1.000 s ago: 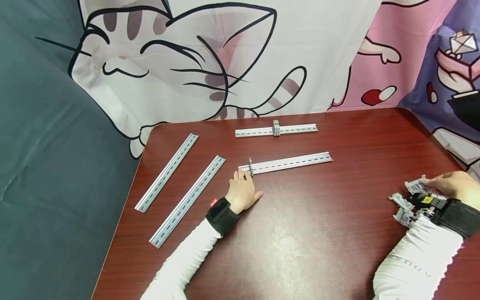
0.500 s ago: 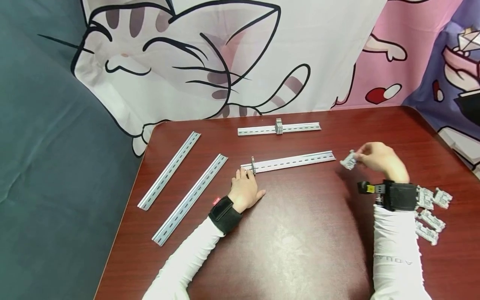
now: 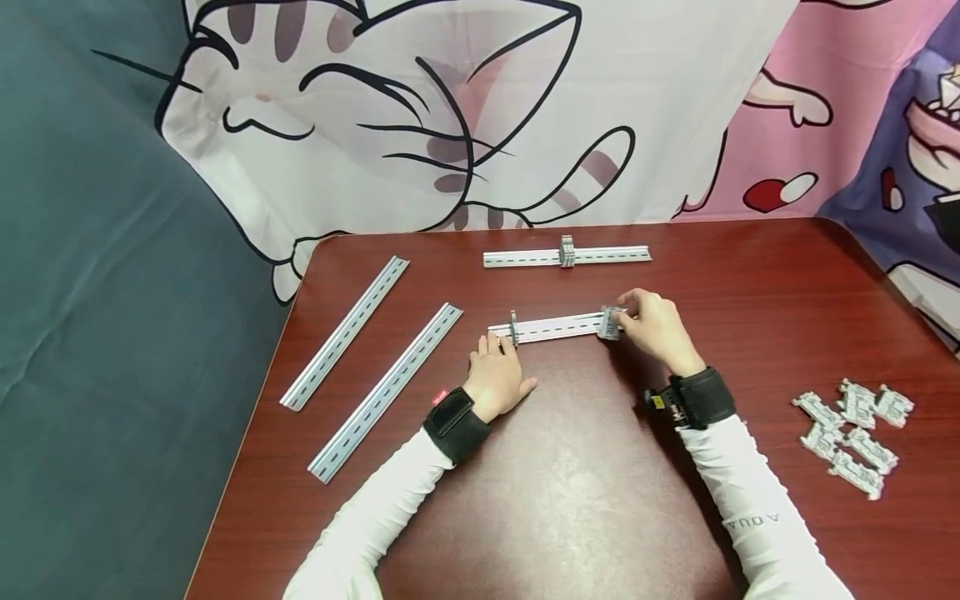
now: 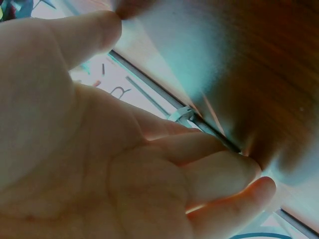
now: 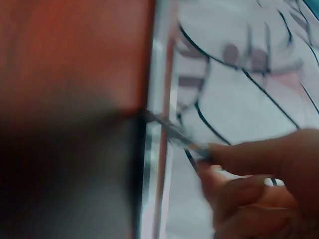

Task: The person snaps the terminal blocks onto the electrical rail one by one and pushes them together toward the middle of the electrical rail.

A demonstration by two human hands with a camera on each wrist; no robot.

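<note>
A slotted metal DIN rail (image 3: 558, 328) lies across the middle of the table. My left hand (image 3: 497, 383) rests its extended fingers on the rail's left end, beside a thin grey terminal block (image 3: 513, 327) standing on it. In the left wrist view, the fingers (image 4: 219, 172) are nearly straight along the rail's edge. At the right part of the rail, my right hand (image 3: 663, 333) pinches another grey terminal block (image 3: 609, 323) between thumb and fingers. The right wrist view, blurred, has this block (image 5: 179, 134) tilted against the rail; whether it is seated cannot be told.
Another rail (image 3: 517, 259) with a cluster of grey blocks (image 3: 567, 252) on it lies at the back. Two bare rails, one outer (image 3: 345, 333) and one inner (image 3: 386, 392), lie slanted at the left. Several loose terminal blocks (image 3: 855, 404) are grouped at the right.
My right hand has come from the loose blocks at the right, picked one up, and carried it left to the middle rail. My left hand stays at the rail's left end.
</note>
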